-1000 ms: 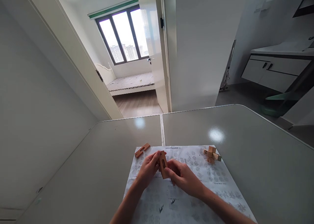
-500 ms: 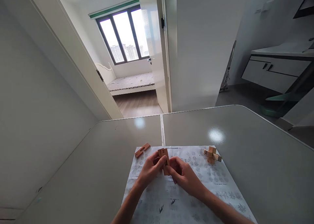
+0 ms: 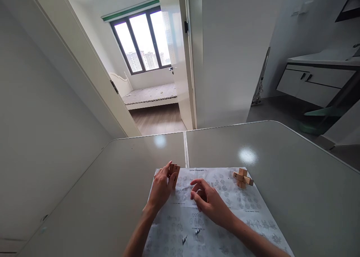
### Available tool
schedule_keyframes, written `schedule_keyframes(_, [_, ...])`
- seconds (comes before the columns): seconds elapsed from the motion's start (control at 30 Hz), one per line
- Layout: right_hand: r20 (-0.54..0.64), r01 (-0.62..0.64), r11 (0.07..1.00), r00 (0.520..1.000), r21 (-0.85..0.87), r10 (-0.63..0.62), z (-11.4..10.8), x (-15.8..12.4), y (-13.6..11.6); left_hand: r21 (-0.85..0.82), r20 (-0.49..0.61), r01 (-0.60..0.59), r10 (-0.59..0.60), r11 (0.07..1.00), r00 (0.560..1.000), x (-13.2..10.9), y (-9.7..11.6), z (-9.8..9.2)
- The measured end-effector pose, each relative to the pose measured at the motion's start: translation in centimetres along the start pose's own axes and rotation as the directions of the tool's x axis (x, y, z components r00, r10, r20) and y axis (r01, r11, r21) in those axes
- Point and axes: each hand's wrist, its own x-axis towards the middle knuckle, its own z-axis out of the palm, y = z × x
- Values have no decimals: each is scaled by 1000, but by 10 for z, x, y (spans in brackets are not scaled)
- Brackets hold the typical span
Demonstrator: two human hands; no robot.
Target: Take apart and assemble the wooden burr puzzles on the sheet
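The left hand [image 3: 161,185] grasps brown, flat wooden pieces [image 3: 176,170], one marked with a black 2, roughly upright at the far left part of a white, printed paper sheet [image 3: 180,215]. Over the sheet's middle, the right hand [image 3: 210,201] is released, fingers loosely curled, thumb and forefinger parted. Near the sheet's far right corner rests a light-brown, cross-shaped wooden block assembly [image 3: 242,177].

Free gap over the paper [image 3: 180,209] between left grip [image 3: 161,186] and right grip [image 3: 210,201], wooden cross [image 3: 242,177] an obstacle rightward.
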Motion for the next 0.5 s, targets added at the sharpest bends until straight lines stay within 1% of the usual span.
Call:
schedule_keyframes(0.1, [4, 6, 1000, 1000, -14, -6, 0, 0, 0, 96, 37, -84, 81, 992, 996, 1, -8, -2])
schedule_keyframes(0.17, [6, 5, 1000, 1000, -23, -5, 0, 0, -1, 143, 53, -102, 95, 984, 994, 1, -10, -5])
schedule_keyframes(0.33, [15, -2, 999, 1000, -36, 3, 0, 1, -4, 227, 51, -65, 54, 972, 997, 3, -9, -10])
schedule_keyframes(0.5, [26, -1, 999, 1000, -50, 2, -1, 0, -5, 274, 5, -24, 23, 961, 1000, 2, -8, -11])
